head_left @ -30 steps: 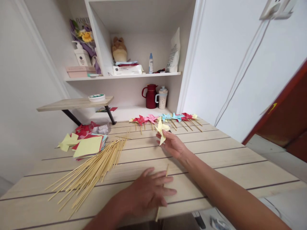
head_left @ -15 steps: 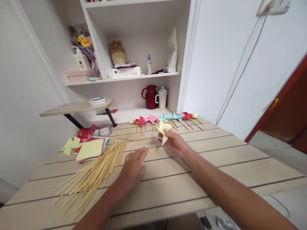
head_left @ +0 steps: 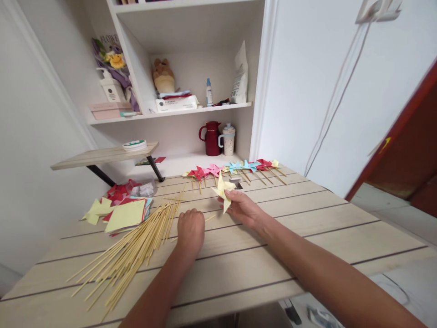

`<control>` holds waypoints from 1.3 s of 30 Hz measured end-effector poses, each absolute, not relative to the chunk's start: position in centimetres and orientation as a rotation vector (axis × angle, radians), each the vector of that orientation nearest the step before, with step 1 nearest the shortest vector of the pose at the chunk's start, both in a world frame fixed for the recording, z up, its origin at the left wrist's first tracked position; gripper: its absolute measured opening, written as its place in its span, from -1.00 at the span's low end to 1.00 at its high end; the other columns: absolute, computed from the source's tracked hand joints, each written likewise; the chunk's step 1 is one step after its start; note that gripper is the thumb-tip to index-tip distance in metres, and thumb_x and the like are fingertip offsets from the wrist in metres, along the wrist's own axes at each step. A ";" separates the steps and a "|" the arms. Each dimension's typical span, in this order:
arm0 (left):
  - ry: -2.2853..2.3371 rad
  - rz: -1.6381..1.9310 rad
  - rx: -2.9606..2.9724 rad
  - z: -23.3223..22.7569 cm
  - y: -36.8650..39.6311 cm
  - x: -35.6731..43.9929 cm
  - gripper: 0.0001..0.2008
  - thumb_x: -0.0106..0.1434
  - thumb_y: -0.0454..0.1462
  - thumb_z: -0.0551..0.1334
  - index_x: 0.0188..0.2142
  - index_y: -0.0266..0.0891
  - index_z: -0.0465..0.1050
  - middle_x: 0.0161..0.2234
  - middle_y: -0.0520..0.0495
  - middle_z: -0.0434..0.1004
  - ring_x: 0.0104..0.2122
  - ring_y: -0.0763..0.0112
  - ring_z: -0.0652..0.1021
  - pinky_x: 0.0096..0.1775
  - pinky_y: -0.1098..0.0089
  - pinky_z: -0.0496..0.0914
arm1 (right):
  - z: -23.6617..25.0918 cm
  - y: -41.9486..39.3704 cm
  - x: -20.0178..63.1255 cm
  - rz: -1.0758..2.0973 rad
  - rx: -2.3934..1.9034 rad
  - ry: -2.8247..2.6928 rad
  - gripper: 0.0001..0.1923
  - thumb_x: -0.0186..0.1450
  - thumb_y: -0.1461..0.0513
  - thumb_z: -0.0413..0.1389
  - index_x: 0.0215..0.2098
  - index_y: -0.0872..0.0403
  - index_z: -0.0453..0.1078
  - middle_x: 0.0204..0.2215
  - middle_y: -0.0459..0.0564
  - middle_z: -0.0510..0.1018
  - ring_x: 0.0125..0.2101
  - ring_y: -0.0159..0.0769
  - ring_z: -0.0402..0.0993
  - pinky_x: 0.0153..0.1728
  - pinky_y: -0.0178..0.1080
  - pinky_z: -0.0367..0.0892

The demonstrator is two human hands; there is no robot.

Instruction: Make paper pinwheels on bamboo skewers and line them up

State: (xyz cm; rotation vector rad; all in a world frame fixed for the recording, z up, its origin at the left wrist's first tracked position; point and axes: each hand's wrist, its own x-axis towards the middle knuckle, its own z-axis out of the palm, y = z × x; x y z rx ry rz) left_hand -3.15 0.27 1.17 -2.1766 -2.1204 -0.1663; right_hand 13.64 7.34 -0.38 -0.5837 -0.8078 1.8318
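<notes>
My right hand [head_left: 245, 208] pinches a pale yellow paper pinwheel [head_left: 223, 187] upright above the table, its four-pointed blades facing me. Low over the tabletop, my left hand [head_left: 191, 230] is closed round a thin wooden stick [head_left: 210, 218], whose tip pokes out on the right; most of it is hidden by the fist. Left of that hand lies a fanned pile of wooden sticks [head_left: 136, 248]. Along the back edge rests a row of finished pinwheels on sticks, among them a red pinwheel [head_left: 197, 173], a pink pinwheel [head_left: 214, 170] and a blue pinwheel [head_left: 251, 166].
Stacked square papers [head_left: 125, 215] lie at the left, beside a loose yellow folded paper [head_left: 97, 210]. A small raised stand [head_left: 102, 154] is behind them. A small metallic item [head_left: 236, 183] sits behind the held pinwheel. At the back stand a red jug [head_left: 212, 139] and a lidded cup [head_left: 228, 139].
My left hand has closed into a fist round the stick. My right hand and the yellow pinwheel have shifted slightly left and down, and the view has turned a little.
</notes>
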 end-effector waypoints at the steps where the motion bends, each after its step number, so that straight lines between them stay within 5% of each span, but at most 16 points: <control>1: -2.108 -0.177 -2.182 1.0 0.3 -3.1 -0.79 0.26 -0.40 0.12 -0.31 -0.34 0.56 -0.25 -0.26 0.59 -0.15 0.11 0.54 -0.09 0.19 0.26 | -0.4 7.3 13.6 1.837 -0.586 -0.799 -0.78 0.05 0.23 0.41 -0.36 0.08 0.52 -0.42 -0.09 0.61 -0.37 -0.33 0.52 -0.37 -0.30 0.37; 19: -2.243 -0.518 -2.133 -0.5 0.7 -3.1 -0.82 0.26 -0.38 0.13 -0.33 -0.25 0.52 -0.28 -0.13 0.59 -0.23 0.27 0.55 -0.21 0.34 0.30 | 0.2 6.2 12.8 1.966 -0.523 -0.676 -0.79 0.15 0.22 0.34 -0.26 0.07 0.49 -0.42 -0.05 0.61 -0.30 -0.23 0.54 -0.32 -0.18 0.42; 25: -2.161 -0.688 -2.283 -0.7 0.5 -3.5 -0.62 0.29 -0.39 0.16 0.08 -0.14 0.43 -0.15 -0.07 0.60 -0.12 0.31 0.53 -0.10 0.38 0.30 | 0.2 5.9 12.5 1.999 -0.512 -0.605 -0.81 0.15 0.26 0.34 -0.29 0.10 0.47 -0.40 -0.04 0.60 -0.31 -0.25 0.54 -0.29 -0.14 0.46; 30: -2.181 -0.845 -2.377 -0.8 0.8 -3.8 -0.71 0.33 -0.37 0.09 -0.15 -0.16 0.59 -0.22 -0.10 0.63 -0.19 0.29 0.55 -0.14 0.36 0.32 | 0.1 5.5 12.2 2.060 -0.414 -0.666 -0.83 0.13 0.28 0.36 -0.36 0.10 0.46 -0.38 -0.03 0.60 -0.25 -0.26 0.53 -0.21 -0.12 0.47; 39: -2.200 -1.053 -2.369 -1.5 1.3 -4.3 -0.73 0.30 -0.39 0.11 -0.15 -0.23 0.58 -0.24 -0.11 0.65 -0.27 0.36 0.58 -0.15 0.37 0.38 | -0.6 5.6 12.1 2.047 -0.440 -0.707 -0.81 0.10 0.25 0.38 -0.36 0.08 0.48 -0.41 -0.05 0.60 -0.25 -0.24 0.53 -0.19 -0.12 0.44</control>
